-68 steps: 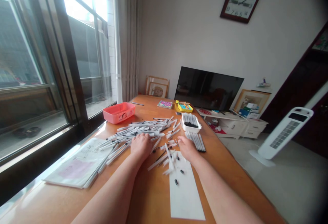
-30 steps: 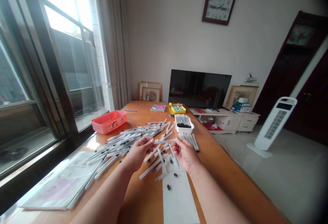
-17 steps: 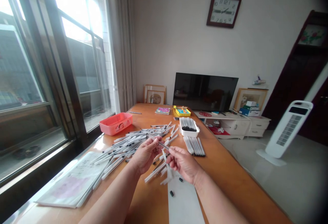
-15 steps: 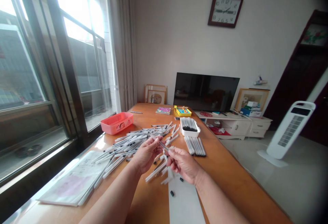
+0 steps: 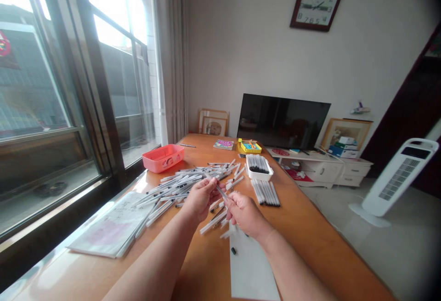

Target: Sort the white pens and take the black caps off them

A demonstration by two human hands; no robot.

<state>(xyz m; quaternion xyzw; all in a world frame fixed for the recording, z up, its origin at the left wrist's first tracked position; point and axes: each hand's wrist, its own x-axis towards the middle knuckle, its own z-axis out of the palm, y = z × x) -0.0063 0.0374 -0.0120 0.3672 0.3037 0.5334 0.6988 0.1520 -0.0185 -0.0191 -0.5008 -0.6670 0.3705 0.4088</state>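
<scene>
Namely, one slim, straight pen of pale, translucent plastic (image 5: 221, 193), held aloft over the middle of a glossy orange-brown wooden worktop (image 5: 203, 269). Barrel greyish and smooth-looking, slanting from far left to near right; both end portions covered by fingers, so their fittings cannot be told.

Left hand (image 5: 204, 198): thumb and fingers closed in a pinch on the pen's farther part, the remaining fingers loosely curled. Right hand (image 5: 245, 212): thumb and forefinger closed on the nearer part, other fingers folded under.

Beyond and to the left, one loose heap of white translucent pens with black parts (image 5: 181, 185), lying crosswise. Beyond the right hand, one row of clear-barrelled pens (image 5: 266, 194), laid roughly parallel, black ends toward the person; just behind it, one white plastic box (image 5: 262, 176), filled with similar pens, their black ends also facing near.

Beneath the right wrist, one long white paper sheet (image 5: 250, 269), bearing one small black cylindrical cap (image 5: 233, 250). At left, one pale printed booklet with a pinkish patch (image 5: 110, 230); past it, one translucent coral-red plastic bin (image 5: 161, 161), a picture on its side.
</scene>
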